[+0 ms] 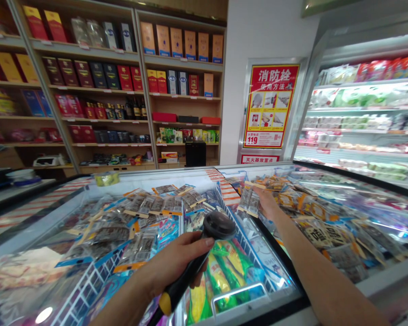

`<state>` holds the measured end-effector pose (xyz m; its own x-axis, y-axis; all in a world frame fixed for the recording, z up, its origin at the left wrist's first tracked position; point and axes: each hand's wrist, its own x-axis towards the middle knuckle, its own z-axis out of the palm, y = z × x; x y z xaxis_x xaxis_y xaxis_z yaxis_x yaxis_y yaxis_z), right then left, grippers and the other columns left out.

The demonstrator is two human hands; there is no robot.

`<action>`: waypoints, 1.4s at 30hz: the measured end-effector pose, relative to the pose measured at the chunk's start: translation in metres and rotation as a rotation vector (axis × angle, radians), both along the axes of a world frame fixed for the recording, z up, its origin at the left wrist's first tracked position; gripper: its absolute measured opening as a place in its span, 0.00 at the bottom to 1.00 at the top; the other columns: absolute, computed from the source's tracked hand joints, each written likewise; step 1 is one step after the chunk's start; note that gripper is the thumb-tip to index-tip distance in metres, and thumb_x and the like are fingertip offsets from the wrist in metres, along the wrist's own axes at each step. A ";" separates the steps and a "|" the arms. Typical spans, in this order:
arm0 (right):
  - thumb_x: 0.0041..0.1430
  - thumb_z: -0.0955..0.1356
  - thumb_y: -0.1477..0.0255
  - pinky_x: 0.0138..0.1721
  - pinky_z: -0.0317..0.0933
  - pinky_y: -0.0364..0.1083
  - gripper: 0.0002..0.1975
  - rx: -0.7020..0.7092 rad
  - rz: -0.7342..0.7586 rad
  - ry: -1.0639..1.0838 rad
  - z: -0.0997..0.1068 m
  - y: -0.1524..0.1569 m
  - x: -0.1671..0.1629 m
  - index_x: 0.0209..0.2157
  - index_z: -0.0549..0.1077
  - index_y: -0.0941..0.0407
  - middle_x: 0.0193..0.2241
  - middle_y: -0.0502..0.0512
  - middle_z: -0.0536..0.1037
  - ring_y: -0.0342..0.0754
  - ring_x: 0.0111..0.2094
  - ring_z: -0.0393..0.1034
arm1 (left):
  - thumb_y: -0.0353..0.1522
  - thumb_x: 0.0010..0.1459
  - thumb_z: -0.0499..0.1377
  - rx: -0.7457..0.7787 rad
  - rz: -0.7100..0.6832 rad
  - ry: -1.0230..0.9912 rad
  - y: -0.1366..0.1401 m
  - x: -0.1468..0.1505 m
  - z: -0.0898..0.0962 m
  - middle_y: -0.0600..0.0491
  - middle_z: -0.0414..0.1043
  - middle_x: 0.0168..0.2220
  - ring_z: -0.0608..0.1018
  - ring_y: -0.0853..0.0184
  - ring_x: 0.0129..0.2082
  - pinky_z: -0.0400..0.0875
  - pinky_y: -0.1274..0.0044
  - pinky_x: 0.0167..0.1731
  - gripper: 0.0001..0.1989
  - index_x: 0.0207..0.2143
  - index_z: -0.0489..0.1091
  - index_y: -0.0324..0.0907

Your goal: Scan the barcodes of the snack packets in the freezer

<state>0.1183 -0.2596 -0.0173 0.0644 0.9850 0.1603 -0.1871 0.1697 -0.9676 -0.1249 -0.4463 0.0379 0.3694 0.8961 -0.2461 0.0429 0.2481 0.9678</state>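
Observation:
My left hand [182, 256] is wrapped round the black handle of a barcode scanner [219, 225]. The scanner has a rounded head and a yellow band low on its grip, and it is held above the open chest freezer. Below it lie green and yellow corn-pattern ice cream packs [226, 267] in a white wire basket. My right hand [264, 199] reaches farther out and grips a clear snack packet [249, 200] with dark contents and a pale edge. Its fingers are partly hidden by the packet. Similar snack packets [166, 203] lie piled to the left.
More orange-and-clear packets [302, 203] cover the freezer's right side. A white wire divider [88, 285] and black freezer rails [279, 251] edge the sections. Boxed goods fill the shelves [182, 63] behind. A red fire-hydrant poster [271, 106] and a lit display fridge [363, 129] stand beyond.

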 end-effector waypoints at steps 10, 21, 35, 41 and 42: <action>0.47 0.64 0.69 0.28 0.67 0.48 0.07 -0.068 0.054 0.097 0.004 -0.004 -0.002 0.28 0.69 0.56 0.23 0.54 0.77 0.49 0.24 0.71 | 0.45 0.46 0.54 0.001 -0.043 -0.020 -0.002 0.000 0.003 0.57 0.63 0.18 0.65 0.76 0.13 0.57 0.83 0.14 0.17 0.24 0.60 0.38; 0.48 0.63 0.68 0.29 0.67 0.49 0.08 -0.075 0.065 0.102 0.004 -0.005 -0.002 0.29 0.70 0.57 0.25 0.54 0.77 0.50 0.26 0.72 | 0.44 0.46 0.54 -0.027 -0.007 -0.040 -0.002 0.000 0.002 0.57 0.63 0.17 0.65 0.76 0.13 0.57 0.83 0.13 0.17 0.24 0.60 0.38; 0.47 0.64 0.69 0.23 0.65 0.43 0.06 -0.037 0.055 0.081 0.005 -0.004 -0.003 0.27 0.69 0.56 0.20 0.51 0.76 0.47 0.23 0.71 | 0.43 0.47 0.54 -0.083 -0.050 -0.202 -0.007 0.004 0.003 0.54 0.64 0.17 0.66 0.75 0.12 0.56 0.84 0.11 0.17 0.23 0.61 0.37; 0.47 0.64 0.69 0.24 0.65 0.44 0.05 -0.022 0.055 0.085 0.008 -0.007 -0.005 0.26 0.69 0.55 0.20 0.50 0.76 0.47 0.25 0.71 | 0.44 0.47 0.53 -0.109 -0.120 -0.268 -0.010 0.005 0.000 0.53 0.63 0.17 0.65 0.75 0.12 0.56 0.84 0.11 0.18 0.23 0.62 0.36; 0.47 0.64 0.69 0.25 0.65 0.44 0.05 -0.022 0.055 0.083 0.008 -0.007 -0.005 0.26 0.69 0.55 0.20 0.50 0.75 0.47 0.25 0.71 | 0.44 0.48 0.53 -0.109 -0.126 -0.273 -0.010 0.005 0.000 0.53 0.63 0.17 0.65 0.75 0.12 0.56 0.84 0.11 0.18 0.23 0.62 0.36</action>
<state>0.1129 -0.2670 -0.0092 0.0225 0.9906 0.1352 -0.2754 0.1361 -0.9516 -0.1200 -0.4559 0.0378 0.5414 0.8128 -0.2151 -0.1774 0.3605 0.9158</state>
